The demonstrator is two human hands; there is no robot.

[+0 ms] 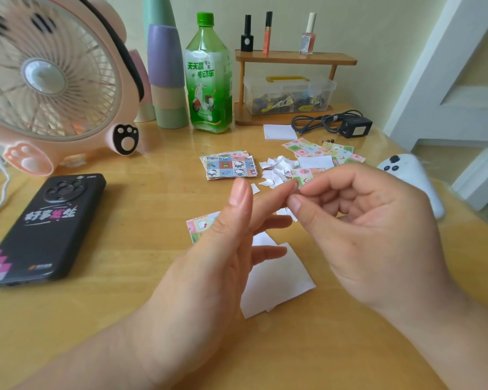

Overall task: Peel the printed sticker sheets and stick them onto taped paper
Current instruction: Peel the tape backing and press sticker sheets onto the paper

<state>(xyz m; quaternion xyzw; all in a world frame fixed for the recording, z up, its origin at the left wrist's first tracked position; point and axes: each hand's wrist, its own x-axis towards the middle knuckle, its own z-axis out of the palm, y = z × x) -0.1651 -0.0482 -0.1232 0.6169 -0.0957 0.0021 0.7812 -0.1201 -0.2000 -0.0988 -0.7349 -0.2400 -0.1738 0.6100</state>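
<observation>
Head view: at the table's (pixel 102 319) far edge, a clear lidded box (pixel 289 94) sits on the lower shelf of a wooden rack (pixel 293 59). It holds a dark jumble of small items, too blurred to tell apart.

Over mid-table the left hand (pixel 231 235) is raised, fingers straight and spread. The right hand (pixel 372 229) is curled, thumb and forefinger pinching a small printed sticker (pixel 304 177). White paper (pixel 279 277) lies beneath the hands. A stack of sticker sheets (pixel 228 164) lies beyond them, beside white scraps (pixel 276 170).

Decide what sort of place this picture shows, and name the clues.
Probably a home desk used for crafts: a pink cartoon fan, a nail polish bottle on a wooden shelf, and a phone near sticker sheets.
</observation>
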